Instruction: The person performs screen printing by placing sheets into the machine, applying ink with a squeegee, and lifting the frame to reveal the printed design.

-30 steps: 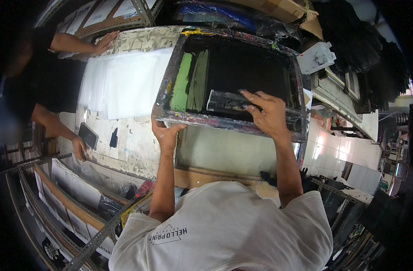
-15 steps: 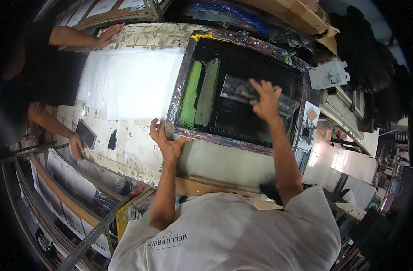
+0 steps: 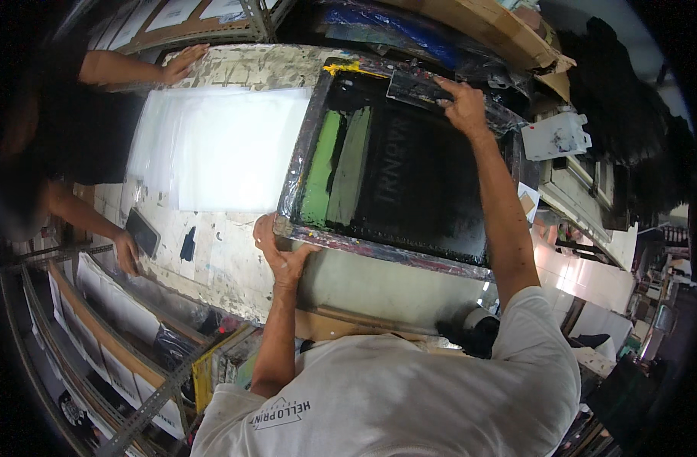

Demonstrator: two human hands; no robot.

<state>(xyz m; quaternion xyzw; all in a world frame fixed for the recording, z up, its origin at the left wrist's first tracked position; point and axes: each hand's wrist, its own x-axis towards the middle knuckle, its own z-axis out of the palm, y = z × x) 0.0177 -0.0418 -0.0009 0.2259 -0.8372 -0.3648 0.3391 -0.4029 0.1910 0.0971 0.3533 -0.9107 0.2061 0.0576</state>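
A screen printing frame (image 3: 379, 245) with paint-splattered edges lies on the table, its mesh coated in black ink with faint lettering in the middle. Two green strips (image 3: 326, 171) run down its left side. My right hand (image 3: 466, 108) is closed on a long dark squeegee (image 3: 413, 89) at the frame's far edge. At the near left corner, my left hand (image 3: 282, 251) grips the frame, thumb along the near edge and fingers at the left side. White translucent sheets (image 3: 238, 152) lie beside the frame, to its left.
Another person stands at the left, one hand (image 3: 185, 64) on the table's far edge, the other (image 3: 126, 253) near a dark phone-like slab (image 3: 143, 231). A stained white jug (image 3: 556, 137) stands right of the frame. Shelf racks (image 3: 112, 327) hold panels at lower left.
My right hand has carried the squeegee from the middle of the mesh to the frame's far edge, uncovering the lettering. My left hand stays at the near left corner.
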